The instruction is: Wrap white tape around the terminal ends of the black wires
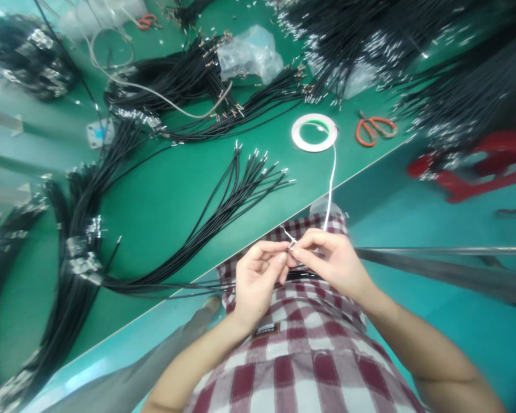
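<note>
My left hand (255, 281) is closed, thumb and fingertips pinching the end of a thin black cable (206, 285) just past the table's front edge. My right hand (335, 261) meets it fingertip to fingertip, pinched on a narrow white strip (330, 189). A short white end pokes out beyond the fingers; how it sits on the cable is hidden. The strip runs up to a flat white roll (298, 137) on the green table (150, 218). More black cables with pale tips (236, 198) fan out left of the roll.
Orange-handled scissors (365, 132) lie right of the roll. Thick bundles of black cable (81, 189) cover the left and back, with a clear plastic bag (253, 54) among them. On the right are a red stool (490, 172) and a metal bar (434, 251).
</note>
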Motion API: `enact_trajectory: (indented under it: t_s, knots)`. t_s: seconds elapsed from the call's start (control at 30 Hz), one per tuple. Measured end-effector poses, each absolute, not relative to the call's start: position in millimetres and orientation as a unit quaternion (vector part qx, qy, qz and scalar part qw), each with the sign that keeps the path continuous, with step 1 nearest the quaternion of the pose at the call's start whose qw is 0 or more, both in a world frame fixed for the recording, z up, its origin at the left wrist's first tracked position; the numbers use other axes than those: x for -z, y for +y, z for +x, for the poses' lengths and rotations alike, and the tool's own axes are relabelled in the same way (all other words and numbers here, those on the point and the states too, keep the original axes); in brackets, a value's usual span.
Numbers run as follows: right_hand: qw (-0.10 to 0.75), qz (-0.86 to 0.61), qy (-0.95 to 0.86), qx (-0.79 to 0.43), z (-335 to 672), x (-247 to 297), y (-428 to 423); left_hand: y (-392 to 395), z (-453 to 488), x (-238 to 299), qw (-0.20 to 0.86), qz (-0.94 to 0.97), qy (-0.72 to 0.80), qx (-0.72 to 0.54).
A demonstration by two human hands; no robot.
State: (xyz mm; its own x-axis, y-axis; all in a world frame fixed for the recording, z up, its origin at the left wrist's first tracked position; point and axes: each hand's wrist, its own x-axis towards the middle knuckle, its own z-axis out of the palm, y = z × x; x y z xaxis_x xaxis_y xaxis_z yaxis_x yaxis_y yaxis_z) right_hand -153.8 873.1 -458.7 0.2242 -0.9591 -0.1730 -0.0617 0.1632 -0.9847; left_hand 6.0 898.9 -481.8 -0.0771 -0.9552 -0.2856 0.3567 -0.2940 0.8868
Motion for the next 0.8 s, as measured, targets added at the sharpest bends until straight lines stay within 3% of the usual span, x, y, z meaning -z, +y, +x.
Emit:
enact_trajectory:
  t_s: [0.8]
  knots:
    - [0.619,-0.456,0.494,0.406,-147.6,466.1,872.7,898.1,3.2,479.4,0.485,0.478,-0.384,0.624]
